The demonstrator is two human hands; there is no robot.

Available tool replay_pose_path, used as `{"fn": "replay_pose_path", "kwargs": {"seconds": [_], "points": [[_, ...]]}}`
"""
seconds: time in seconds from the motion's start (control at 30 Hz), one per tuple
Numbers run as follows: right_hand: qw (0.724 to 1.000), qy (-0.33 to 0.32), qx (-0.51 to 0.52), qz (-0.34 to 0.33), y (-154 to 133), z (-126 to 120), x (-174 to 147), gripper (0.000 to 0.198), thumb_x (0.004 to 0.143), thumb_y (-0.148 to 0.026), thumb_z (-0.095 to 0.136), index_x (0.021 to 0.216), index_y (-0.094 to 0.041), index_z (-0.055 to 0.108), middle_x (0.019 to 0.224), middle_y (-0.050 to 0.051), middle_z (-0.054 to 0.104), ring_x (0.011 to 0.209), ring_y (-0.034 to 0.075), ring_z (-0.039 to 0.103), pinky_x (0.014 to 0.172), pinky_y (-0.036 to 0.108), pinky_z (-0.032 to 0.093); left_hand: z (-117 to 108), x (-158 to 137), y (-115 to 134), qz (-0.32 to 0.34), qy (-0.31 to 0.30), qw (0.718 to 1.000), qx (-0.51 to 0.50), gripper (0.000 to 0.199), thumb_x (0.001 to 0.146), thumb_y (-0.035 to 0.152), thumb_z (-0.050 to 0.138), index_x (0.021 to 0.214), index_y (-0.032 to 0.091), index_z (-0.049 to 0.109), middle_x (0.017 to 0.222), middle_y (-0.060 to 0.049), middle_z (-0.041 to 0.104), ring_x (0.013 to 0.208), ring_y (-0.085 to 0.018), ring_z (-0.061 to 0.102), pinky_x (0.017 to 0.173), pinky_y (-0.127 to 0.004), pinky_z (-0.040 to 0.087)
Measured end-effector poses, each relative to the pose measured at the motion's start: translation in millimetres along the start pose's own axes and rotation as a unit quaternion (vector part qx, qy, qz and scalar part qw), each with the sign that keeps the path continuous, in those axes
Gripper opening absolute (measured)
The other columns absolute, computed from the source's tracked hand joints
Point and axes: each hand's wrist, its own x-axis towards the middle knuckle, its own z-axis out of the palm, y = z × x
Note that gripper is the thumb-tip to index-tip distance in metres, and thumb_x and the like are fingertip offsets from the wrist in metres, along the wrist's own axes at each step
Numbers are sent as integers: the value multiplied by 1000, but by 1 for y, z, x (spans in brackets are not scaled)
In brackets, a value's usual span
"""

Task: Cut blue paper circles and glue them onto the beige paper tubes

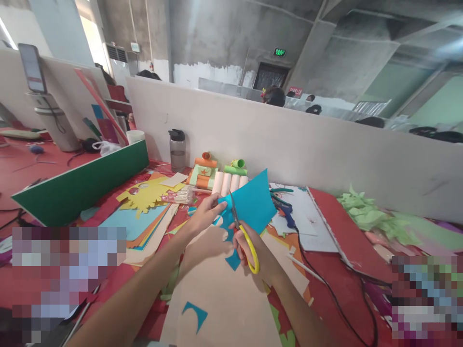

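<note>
My left hand (210,212) pinches the left edge of a blue paper sheet (255,200) between thumb and fingers. In my right hand (251,246) is a pair of scissors (250,248) with yellow handles, its dark blades pointing away from me and lying against the blue sheet close to my left fingers. The sheet's lower left part has curved cut-outs and hangs in a strip. Beneath both hands lies a large beige paper sheet (220,308). A curved blue scrap (196,314) rests on it, nearer to me.
Behind the blue sheet stand pale paper rolls (226,183). Yellow cut-outs (142,195) lie left, near a water bottle (177,150). A blue glue gun (287,215) with a black cable lies right, before pale green paper scraps (363,209). A green board (87,180) borders the left side.
</note>
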Motion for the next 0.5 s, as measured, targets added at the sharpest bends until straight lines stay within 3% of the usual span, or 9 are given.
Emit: {"fn": "replay_pose_path", "kwargs": {"seconds": [0.3,0.5], "points": [[1000,-7,-3,-19,6,-3,3,48,93,-68,48,112,-24,51,66,-7,49,38,6,41,33,16,40,-2,0,-4,6,-10,1000,3,38,87,53,63,79,19,49,68,5,41,59,-10,37,55,-23,29],[999,9,8,-32,8,-1,4,47,94,-66,47,112,-23,50,66,-7,49,38,6,40,33,16,39,5,-5,2,-12,4,1000,-23,41,89,58,59,79,19,51,72,3,47,67,-12,45,63,-24,39]]}}
